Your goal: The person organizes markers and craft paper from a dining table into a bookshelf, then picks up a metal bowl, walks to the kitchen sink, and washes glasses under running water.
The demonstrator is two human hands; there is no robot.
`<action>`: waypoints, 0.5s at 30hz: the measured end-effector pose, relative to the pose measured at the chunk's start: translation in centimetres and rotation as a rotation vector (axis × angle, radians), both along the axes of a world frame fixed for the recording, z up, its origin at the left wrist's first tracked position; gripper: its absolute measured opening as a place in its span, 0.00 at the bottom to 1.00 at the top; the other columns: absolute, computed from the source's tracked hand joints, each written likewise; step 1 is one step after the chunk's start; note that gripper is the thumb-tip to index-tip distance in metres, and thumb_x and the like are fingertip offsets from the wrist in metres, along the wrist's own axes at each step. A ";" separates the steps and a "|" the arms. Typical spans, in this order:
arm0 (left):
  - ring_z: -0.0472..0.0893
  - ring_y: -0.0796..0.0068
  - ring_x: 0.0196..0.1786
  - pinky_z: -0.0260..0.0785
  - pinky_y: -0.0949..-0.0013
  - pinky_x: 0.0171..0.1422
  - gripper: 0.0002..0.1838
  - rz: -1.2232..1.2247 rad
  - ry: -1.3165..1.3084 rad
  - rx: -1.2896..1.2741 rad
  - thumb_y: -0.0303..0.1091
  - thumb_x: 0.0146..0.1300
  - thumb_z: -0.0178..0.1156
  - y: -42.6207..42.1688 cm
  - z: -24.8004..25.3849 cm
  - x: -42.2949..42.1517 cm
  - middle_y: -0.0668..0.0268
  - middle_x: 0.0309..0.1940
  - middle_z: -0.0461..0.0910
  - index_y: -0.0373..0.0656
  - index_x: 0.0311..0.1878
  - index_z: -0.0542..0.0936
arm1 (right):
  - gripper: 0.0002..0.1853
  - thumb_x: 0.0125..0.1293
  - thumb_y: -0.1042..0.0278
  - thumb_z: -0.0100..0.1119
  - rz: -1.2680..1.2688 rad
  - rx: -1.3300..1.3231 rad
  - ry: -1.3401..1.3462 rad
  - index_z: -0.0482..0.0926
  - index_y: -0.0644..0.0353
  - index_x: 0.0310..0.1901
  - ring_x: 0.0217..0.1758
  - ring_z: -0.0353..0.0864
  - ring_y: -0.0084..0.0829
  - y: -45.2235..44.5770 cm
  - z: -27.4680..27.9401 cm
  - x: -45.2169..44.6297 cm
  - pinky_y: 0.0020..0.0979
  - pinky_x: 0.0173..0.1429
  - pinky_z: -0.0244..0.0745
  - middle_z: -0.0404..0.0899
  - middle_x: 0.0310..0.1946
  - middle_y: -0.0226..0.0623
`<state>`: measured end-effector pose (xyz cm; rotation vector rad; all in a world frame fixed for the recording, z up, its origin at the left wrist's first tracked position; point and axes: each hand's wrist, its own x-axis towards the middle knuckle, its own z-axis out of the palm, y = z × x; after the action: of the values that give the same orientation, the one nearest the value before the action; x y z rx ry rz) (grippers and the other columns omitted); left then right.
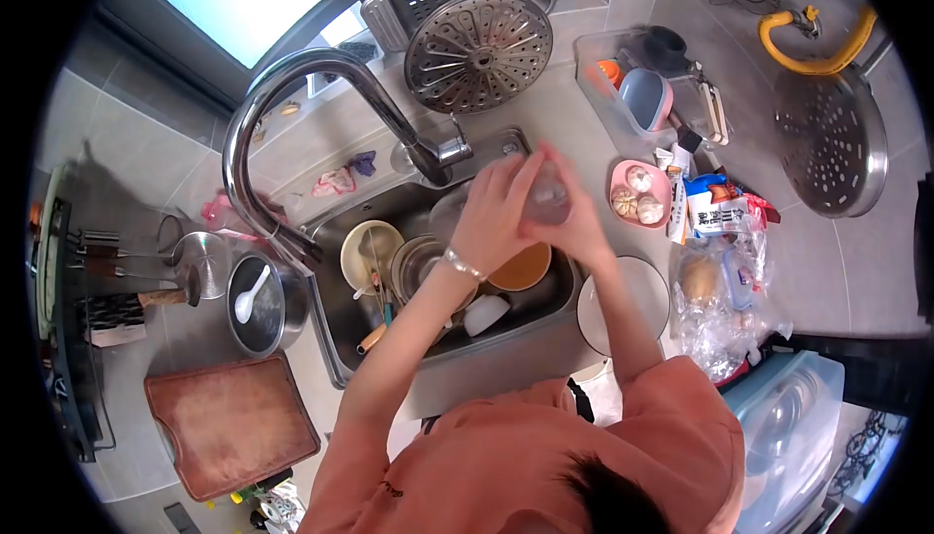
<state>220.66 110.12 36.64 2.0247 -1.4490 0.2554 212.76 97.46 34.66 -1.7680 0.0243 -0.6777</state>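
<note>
Over the sink (336,364), both hands are raised close together around a clear, see-through container (548,198), blurred by motion. My left hand (494,213), with a bracelet at the wrist, lies across its left side with the fingers pointing up. My right hand (576,221) grips its right side. Beneath them in the sink are a cream bowl (370,247), stacked metal bowls (416,260), a bowl with orange-brown liquid (520,269) and a small white bowl (486,315). Utensils lean among the dishes, partly hidden by my left arm.
A chrome faucet (292,62) arches over the sink's left side. Left stand a metal pot (277,315) with a white spoon and a wooden cutting board (233,424). Right are a white plate (623,305), a pink bowl of garlic (639,176) and food bags (720,206).
</note>
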 end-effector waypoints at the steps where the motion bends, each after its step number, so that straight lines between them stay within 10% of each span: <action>1: 0.64 0.49 0.58 0.58 0.54 0.62 0.49 0.003 0.003 -0.038 0.37 0.37 0.69 -1.0 1.0 0.1 0.50 0.57 0.62 0.44 0.65 0.57 | 0.49 0.33 0.69 0.73 -0.044 0.005 0.013 0.61 0.58 0.63 0.56 0.68 0.34 -0.7 1.3 -0.1 0.34 0.61 0.63 0.66 0.58 0.38; 11: 0.59 0.46 0.64 0.53 0.50 0.65 0.35 0.066 -0.115 -0.110 0.35 0.47 0.63 3.0 3.7 -2.1 0.45 0.64 0.53 0.47 0.62 0.65 | 0.43 0.38 0.58 0.70 -0.958 -0.775 -0.017 0.64 0.39 0.61 0.52 0.70 0.46 -17.0 6.9 6.5 0.42 0.51 0.71 0.65 0.53 0.46; 15: 0.60 0.45 0.64 0.56 0.52 0.64 0.34 0.179 -0.029 0.042 0.32 0.44 0.66 7.1 2.1 -3.2 0.47 0.64 0.55 0.46 0.59 0.68 | 0.44 0.37 0.54 0.70 -0.880 -0.880 0.266 0.63 0.37 0.62 0.54 0.69 0.52 -21.6 6.4 11.2 0.44 0.53 0.70 0.63 0.57 0.48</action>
<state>217.47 117.21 38.77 2.1964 -1.3012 0.3327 224.01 75.85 41.03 -2.7039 0.8374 -1.1783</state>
